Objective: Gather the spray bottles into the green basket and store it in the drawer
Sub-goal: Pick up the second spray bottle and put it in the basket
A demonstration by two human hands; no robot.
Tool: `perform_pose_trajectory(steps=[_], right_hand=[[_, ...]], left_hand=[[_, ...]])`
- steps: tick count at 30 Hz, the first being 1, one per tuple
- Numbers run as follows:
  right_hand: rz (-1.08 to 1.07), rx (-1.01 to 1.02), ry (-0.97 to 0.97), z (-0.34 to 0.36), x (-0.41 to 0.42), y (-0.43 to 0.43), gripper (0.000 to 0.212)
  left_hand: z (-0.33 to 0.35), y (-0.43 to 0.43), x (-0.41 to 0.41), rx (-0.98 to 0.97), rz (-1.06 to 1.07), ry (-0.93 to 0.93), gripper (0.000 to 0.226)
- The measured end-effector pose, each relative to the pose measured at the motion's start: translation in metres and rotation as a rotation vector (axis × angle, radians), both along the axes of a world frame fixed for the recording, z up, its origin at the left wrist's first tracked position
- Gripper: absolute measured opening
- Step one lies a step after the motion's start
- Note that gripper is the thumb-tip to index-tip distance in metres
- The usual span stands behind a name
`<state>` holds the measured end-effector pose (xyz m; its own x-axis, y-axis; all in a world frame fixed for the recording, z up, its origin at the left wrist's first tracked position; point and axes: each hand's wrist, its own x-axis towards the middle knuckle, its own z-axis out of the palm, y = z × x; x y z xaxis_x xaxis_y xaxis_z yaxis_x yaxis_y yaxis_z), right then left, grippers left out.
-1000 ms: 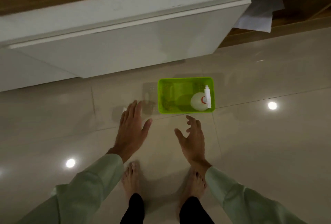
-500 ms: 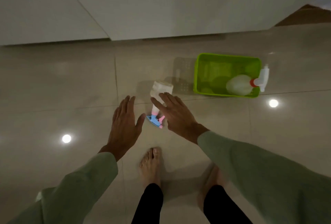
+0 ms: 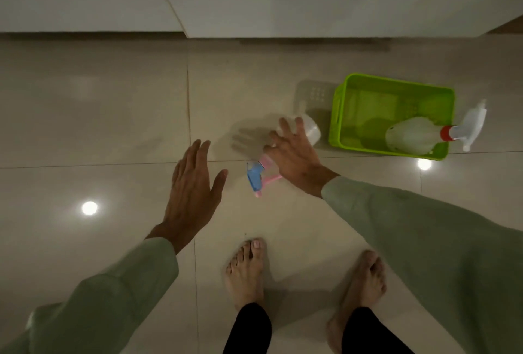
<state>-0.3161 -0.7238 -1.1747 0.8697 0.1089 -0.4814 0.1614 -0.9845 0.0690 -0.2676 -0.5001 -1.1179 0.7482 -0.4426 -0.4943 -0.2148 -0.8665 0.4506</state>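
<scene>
Head view: your right hand (image 3: 294,152) spreads over the pink-and-blue spray bottle (image 3: 310,131) lying on the floor (image 3: 113,127); whether it grips, you cannot tell. Your left hand (image 3: 192,192) hovers open nearby. Just right sits the green basket (image 3: 339,116), holding a red-collared spray bottle (image 3: 413,135).

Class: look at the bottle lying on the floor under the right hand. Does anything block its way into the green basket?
Nothing visible does. Bare floor separates the bottle from the basket, whose left half is free; another bottle fills its right corner.
</scene>
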Motion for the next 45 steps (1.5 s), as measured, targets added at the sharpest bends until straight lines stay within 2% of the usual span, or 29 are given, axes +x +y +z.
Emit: perform_pose_trajectory(steps=[2, 8, 12, 16, 18, 20, 24, 27, 35, 41, 45], right_hand=[[-0.2, 0.156, -0.069, 0.014, -0.007, -0.006, 0.041], [-0.763, 0.702, -0.458, 0.081, -0.02, -0.022, 0.035], [-0.932, 0.833, -0.685, 0.109, -0.031, -0.046, 0.032], [-1.201, 0.976, -0.666, 0.119, -0.043, -0.082, 0.028], [-1.267, 0.972, -0.717, 0.117, -0.051, -0.103, 0.02], [-1.306, 0.86, -0.763, 0.108, -0.06, -0.119, 0.018], [-1.53, 0.734, -0.784, 0.086, -0.072, -0.132, 0.044], [-1.583, 0.797, -0.862, 0.069, -0.073, -0.135, 0.046], [-1.651, 0.891, -0.872, 0.027, -0.068, -0.129, 0.023], [-1.666, 1.017, -0.828, 0.019, -0.069, -0.115, 0.031], [-1.693, 0.965, -0.807, 0.022, -0.062, -0.114, 0.03]], left_hand=[[0.012, -0.003, 0.002, -0.002, 0.009, 0.008, 0.067], [0.06, -0.039, 0.013, -0.038, -0.014, -0.02, 0.065], [0.086, -0.082, 0.016, -0.089, -0.064, -0.047, 0.066], [0.097, -0.129, 0.014, -0.143, -0.12, -0.071, 0.065], [0.095, -0.151, 0.011, -0.164, -0.147, -0.079, 0.064], [0.09, -0.17, 0.007, -0.178, -0.164, -0.084, 0.065], [0.075, -0.196, -0.006, -0.185, -0.201, -0.074, 0.065], [0.062, -0.206, -0.013, -0.167, -0.229, -0.064, 0.065], [0.036, -0.216, -0.016, -0.118, -0.258, -0.049, 0.065], [0.031, -0.223, -0.014, -0.106, -0.261, -0.035, 0.065], [0.03, -0.229, -0.012, -0.101, -0.265, -0.037, 0.065]])
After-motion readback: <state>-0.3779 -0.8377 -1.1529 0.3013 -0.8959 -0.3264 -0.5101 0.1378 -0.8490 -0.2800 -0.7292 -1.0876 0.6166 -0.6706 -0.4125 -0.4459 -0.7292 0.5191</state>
